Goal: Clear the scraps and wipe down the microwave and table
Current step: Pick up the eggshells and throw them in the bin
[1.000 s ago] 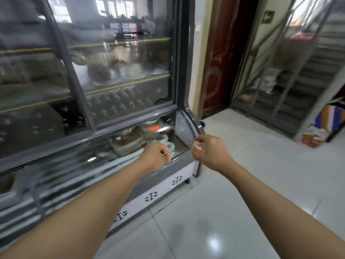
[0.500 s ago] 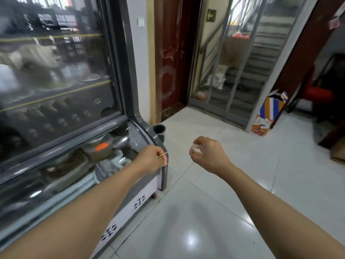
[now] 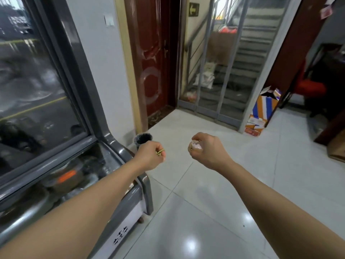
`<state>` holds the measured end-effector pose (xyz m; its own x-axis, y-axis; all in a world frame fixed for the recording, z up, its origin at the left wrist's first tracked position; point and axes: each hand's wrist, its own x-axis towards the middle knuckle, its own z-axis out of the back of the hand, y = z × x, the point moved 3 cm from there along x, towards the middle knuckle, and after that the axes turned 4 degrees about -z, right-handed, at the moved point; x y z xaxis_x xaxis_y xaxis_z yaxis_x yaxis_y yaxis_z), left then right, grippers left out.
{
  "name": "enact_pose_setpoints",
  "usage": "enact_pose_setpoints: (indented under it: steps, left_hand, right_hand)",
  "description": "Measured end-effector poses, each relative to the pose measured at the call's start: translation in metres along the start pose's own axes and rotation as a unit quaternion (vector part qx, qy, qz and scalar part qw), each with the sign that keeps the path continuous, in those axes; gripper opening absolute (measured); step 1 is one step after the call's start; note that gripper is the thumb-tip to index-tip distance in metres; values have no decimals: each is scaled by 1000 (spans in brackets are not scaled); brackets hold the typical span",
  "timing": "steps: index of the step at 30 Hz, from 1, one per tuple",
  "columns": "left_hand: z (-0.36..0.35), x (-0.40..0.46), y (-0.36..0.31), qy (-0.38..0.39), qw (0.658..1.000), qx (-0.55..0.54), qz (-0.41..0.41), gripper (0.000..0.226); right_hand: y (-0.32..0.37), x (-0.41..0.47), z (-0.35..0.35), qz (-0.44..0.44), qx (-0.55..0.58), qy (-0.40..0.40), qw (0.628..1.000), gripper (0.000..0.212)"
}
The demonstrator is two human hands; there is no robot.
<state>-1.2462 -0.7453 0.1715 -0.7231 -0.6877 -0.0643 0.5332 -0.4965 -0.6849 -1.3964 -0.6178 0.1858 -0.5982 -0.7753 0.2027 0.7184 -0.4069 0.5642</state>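
While open floor (image 3: 214, 212) spreads right of the display case (image 3: 119, 157), left hand (image 3: 149, 157) pinches a yellow-green scrap (image 3: 160, 151); right hand (image 3: 209, 152) clenches white scraps (image 3: 195, 145).

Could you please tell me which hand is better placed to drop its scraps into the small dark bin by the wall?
Left hand: it hovers just short of the bin; the right hand is further off.

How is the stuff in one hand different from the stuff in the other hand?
The left hand pinches thin yellow-green strands, while the right hand is curled around a pale, crumpled scrap. The strands are skinny and poke out past the fingers; the scrap is lumpy and sits mostly tucked inside the fist. Both are small bits held in closed hands above the tiled floor.
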Motion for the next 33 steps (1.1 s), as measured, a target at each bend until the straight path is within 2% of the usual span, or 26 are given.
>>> enact_pose_setpoints:
  steps: [7, 11, 16, 23, 33]
  left_hand:
    - [-31, 103, -35, -44, 998, -16, 43, 13]
    - [-45, 153, -54, -67, 996, -25, 60, 13]
    - [-49, 210, -62, -74, 993, -48, 71, 14]
    - [-45, 310, -41, -94, 991, -8, 96, 10]
    - [-10, 467, -8, -106, 988, -27, 113, 14]
  right_hand:
    - [-64, 117, 12, 39, -1, 45, 998, 30]
    - [-94, 178, 15, 65, 6, 67, 996, 26]
    - [-118, 236, 9, 71, 11, 90, 993, 31]
    - [-130, 336, -19, 99, -3, 115, 988, 33]
    - [-130, 493, -62, 98, -10, 142, 985, 38]
